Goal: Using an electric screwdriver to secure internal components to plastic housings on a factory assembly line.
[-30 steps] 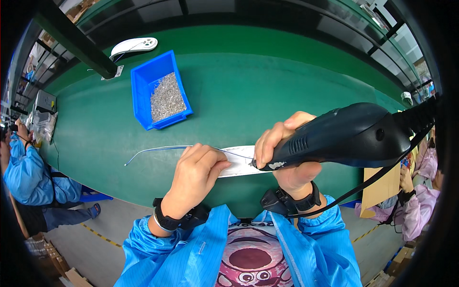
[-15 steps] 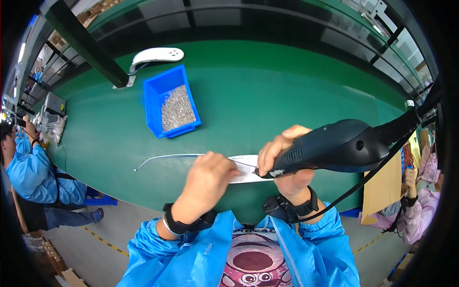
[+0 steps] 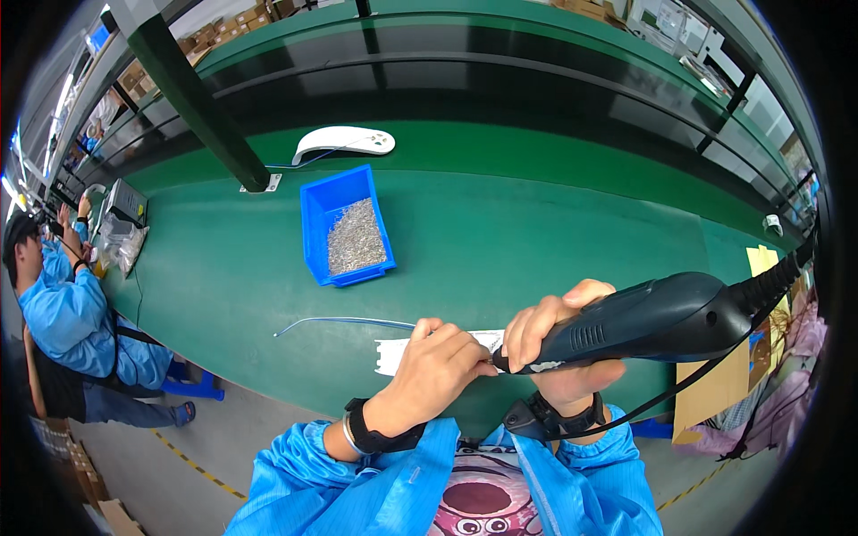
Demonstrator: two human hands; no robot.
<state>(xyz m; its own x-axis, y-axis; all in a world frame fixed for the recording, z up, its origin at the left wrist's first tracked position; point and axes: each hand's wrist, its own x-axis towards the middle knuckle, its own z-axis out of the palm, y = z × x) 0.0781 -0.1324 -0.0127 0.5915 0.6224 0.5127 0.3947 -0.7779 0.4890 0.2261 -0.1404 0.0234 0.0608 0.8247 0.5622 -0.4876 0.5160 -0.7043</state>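
My right hand (image 3: 563,335) wraps round a black electric screwdriver (image 3: 648,317), held nearly level with its tip pointing left. At that tip, the thumb and fingers of my left hand (image 3: 440,362) are pinched together; whatever is between them is too small to make out. Beneath both hands lies a white flat strip-like part (image 3: 391,355), mostly covered by them. A thin pale-blue cable (image 3: 344,319) runs from beside my left hand out to the left over the green table.
A blue bin (image 3: 315,228) of small metal pieces (image 3: 357,239) stands beyond my hands. Behind it rests a white curved part (image 3: 344,139), near a green post (image 3: 201,107). The screwdriver's black cord (image 3: 666,400) hangs at right. A co-worker (image 3: 67,304) sits at far left.
My left hand has moved right and now meets the screwdriver's tip, uncovering the white part's left end. The whole view has shifted, so things appear lower and further right.
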